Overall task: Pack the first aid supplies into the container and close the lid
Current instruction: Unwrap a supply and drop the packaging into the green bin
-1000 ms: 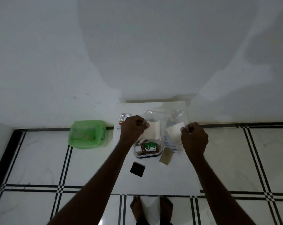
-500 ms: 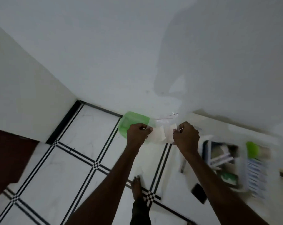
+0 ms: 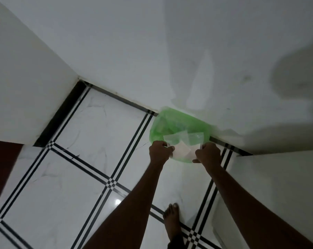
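Observation:
My left hand (image 3: 160,151) and my right hand (image 3: 208,153) each pinch a clear plastic wrapper with a pale paper backing. The left one holds a wrapper (image 3: 177,144) and the right one holds another wrapper (image 3: 195,143). Both wrappers hang side by side directly over a green bin (image 3: 171,123) lined with a green bag, which stands on the floor against the wall. The first aid container and the other supplies are out of view.
The white table (image 3: 270,186) fills the right side, its edge beside my right forearm. White floor tiles with black double lines spread left. A bare foot (image 3: 172,220) stands below my arms. A dark red surface (image 3: 3,164) is at the far left.
I have turned left, away from the table. Both hands carried the wrappers from above the container across to over the green bin. The container has left the view.

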The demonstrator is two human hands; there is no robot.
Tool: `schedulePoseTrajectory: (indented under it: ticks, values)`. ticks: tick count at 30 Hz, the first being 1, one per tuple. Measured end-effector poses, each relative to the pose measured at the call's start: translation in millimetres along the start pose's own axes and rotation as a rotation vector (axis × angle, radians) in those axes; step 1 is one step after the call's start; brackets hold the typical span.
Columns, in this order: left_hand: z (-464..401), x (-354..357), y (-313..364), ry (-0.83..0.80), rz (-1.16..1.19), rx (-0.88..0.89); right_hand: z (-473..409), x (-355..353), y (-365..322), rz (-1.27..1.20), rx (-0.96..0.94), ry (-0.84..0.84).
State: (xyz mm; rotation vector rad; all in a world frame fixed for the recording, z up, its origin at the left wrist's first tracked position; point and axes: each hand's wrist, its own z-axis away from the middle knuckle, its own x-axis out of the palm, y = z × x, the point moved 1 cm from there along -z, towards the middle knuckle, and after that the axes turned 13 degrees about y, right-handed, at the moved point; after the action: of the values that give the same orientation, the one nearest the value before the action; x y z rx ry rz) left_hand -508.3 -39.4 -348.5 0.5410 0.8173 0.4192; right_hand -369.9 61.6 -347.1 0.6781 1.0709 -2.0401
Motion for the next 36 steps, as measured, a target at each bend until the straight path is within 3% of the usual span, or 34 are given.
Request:
schedulePoseTrajectory:
  ticks: [4,8,15,20,27,32,36]
  values:
    - [-82,43,-34,-0.13,0.051,-0.151,-63,85,14,-0.039,0.186,-0.07]
    - [-116,77,-45,-0.248,0.142,-0.272,-94,126,29,-0.262,0.353,-0.17]
    - [-88,63,-32,-0.233,0.19,-0.262,-72,94,19,-0.407,0.423,-0.234]
    - [-27,23,21,-0.252,0.181,-0.148,-23,21,-11,-0.484,0.368,-0.221]
    - [127,-14,125,-0.267,0.392,-0.002,55,-153,-45,-0.679,0.193,-0.125]
    - [254,-13,175,-0.349,0.553,0.063,102,-294,-18,-0.78,0.053,-0.052]
    - [366,20,200,-0.49,0.577,0.127,134,-412,45,-0.842,-0.019,0.019]
